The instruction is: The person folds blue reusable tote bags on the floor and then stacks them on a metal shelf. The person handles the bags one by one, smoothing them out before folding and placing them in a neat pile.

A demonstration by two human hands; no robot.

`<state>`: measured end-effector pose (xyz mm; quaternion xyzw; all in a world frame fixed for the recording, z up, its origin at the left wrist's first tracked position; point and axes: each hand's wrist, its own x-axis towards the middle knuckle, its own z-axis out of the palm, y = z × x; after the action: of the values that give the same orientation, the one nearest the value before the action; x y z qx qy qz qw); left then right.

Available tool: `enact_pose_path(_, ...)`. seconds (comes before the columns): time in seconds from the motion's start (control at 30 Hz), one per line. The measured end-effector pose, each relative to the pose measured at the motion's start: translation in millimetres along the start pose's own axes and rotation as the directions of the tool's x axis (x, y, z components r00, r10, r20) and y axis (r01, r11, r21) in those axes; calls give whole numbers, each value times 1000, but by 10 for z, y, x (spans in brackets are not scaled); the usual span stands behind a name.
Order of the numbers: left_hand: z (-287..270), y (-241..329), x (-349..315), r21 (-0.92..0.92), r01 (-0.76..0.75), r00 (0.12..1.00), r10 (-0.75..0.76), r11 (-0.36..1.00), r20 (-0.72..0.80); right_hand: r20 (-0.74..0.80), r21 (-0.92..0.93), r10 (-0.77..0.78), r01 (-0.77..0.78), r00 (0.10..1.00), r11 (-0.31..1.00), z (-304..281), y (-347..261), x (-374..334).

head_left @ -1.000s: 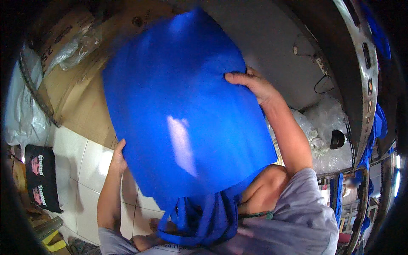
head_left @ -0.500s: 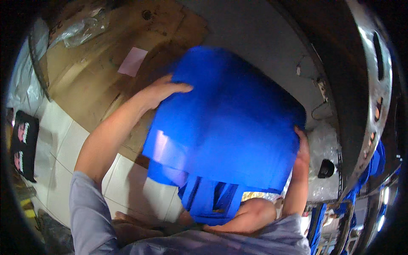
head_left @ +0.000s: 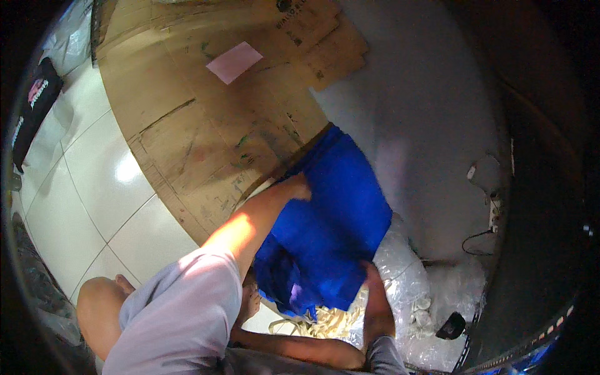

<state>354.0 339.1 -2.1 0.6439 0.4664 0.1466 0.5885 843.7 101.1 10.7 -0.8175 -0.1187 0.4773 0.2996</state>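
A stack of blue fabric bags (head_left: 340, 206) stands tilted before me, at the border between cardboard and grey surface. My left hand (head_left: 299, 186) grips its left side, thumb on the face turned to me and the other fingers out of sight. At the lower right edge, my right hand (head_left: 373, 275) holds the stack, most of its fingers hidden behind the cloth. Crumpled blue cloth bunches at the lower left of the stack, in shadow.
Flattened cardboard (head_left: 187, 125) covers the floor ahead, with a pink paper sheet (head_left: 235, 62) on it. Cream strips (head_left: 334, 322) lie below the bags. Clear plastic wrapping (head_left: 403, 269) and a black object (head_left: 451, 326) are at right, near a power strip (head_left: 494, 212). White tiles (head_left: 94, 194) lie left.
The blue bags have swung lower and turned from a broad, flat face to a narrower, tilted one. Both hands have moved down with them, and my view has shifted.
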Motion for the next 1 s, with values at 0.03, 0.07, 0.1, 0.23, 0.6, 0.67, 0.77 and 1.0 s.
enact_pose_path(0.03,110,-252,-21,114,126,991,-120,985,-54,-100,-134,-78,64,992,989,569,116,17)
enact_pose_path(0.07,149,-643,197,125,106,985,-87,987,-148,-178,-286,-189,133,966,949,1086,3,-162)
enact_pose_path(0.1,197,-753,223,140,48,981,-21,989,-191,-114,-263,-174,139,978,955,1098,-50,-223)
enact_pose_path(0.23,141,-247,-25,37,-23,993,27,999,-119,19,-145,-266,266,964,953,605,155,-158)
enact_pose_path(0.6,-63,-343,-59,-2,-164,956,159,986,-248,-154,-397,-336,253,929,882,589,161,294)
enact_pose_path(0.67,-139,-538,-240,-46,-132,969,119,990,-218,-254,-251,-175,109,951,962,1321,39,-317)
enact_pose_path(0.77,-436,-363,-653,-16,-107,994,107,994,35,-84,-104,-181,172,980,980,996,102,-486)
enact_pose_path(1.0,-525,-668,-1445,-2,209,871,-185,978,455,69,-52,-232,236,970,970,990,549,-912)
